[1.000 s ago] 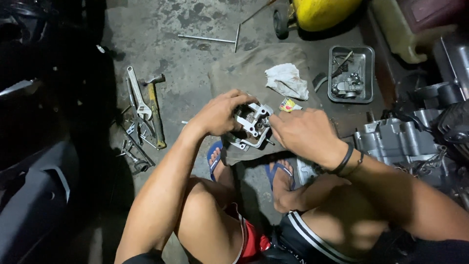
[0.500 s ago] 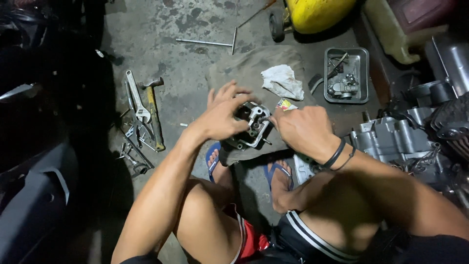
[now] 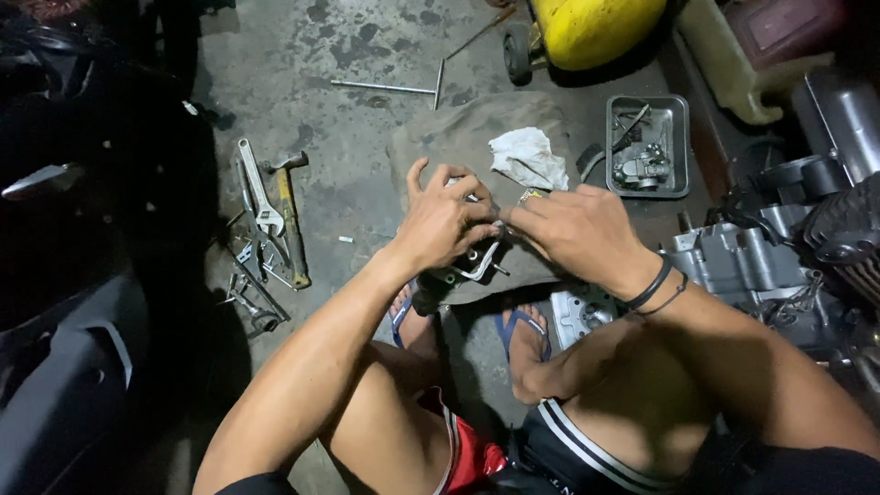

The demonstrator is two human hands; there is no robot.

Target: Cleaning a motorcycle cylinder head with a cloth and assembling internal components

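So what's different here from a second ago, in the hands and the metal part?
The left hand has spread across the top of the metal engine part, hiding most of it; earlier the part showed between the hands. The right hand stays at its right edge. White rag, metal tray, hammer and wrench unchanged.

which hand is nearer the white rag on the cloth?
Right. The right hand sits just below the white rag, fingertips almost under its lower edge. The left hand is further off, to the rag's lower left, gripping the metal engine part.
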